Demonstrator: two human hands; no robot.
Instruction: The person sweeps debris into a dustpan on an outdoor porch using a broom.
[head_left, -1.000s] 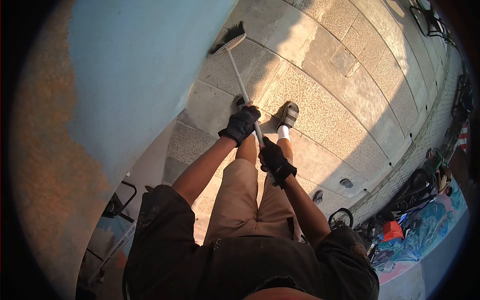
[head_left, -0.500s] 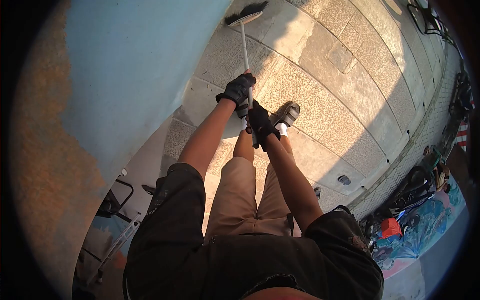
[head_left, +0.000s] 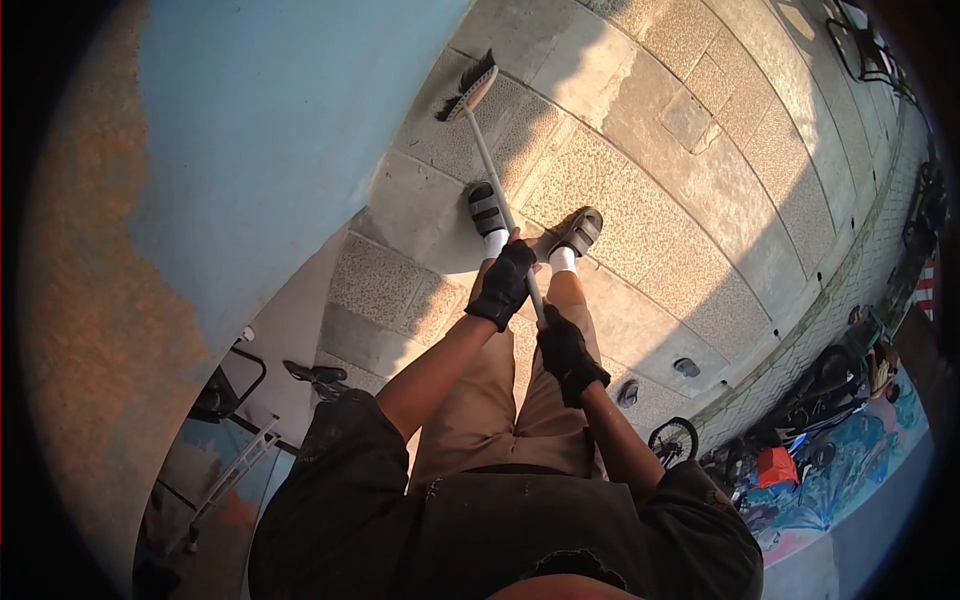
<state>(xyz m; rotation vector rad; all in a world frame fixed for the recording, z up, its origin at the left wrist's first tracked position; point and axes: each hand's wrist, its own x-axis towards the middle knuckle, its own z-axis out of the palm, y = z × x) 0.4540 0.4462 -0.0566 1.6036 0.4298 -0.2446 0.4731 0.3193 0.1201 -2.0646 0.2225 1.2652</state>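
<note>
A broom [head_left: 488,155] with a pale handle and dark bristles slants away from my body. Its head lies on the paving near the foot of the blue wall, bristles turned to the left. In a black fingerless glove, my left hand [head_left: 506,283] wraps round the middle of the handle. My right hand [head_left: 567,347], gloved the same way, is closed round the handle's near end, closer to my body. Both palms are hidden. My two sandalled feet stand on either side of the handle, beyond my hands.
A painted wall [head_left: 270,130] rises along the left. Patterned paving [head_left: 650,190] stretches ahead and right, partly sunlit. At lower left is a ladder [head_left: 232,475], with dark shoes [head_left: 318,376] nearby. A bicycle wheel [head_left: 675,440] and a red item [head_left: 777,467] among clutter stand at right.
The broom has come back toward my body, and its head has swung left and turned. Both hands moved nearer and lower, still gripping the handle.
</note>
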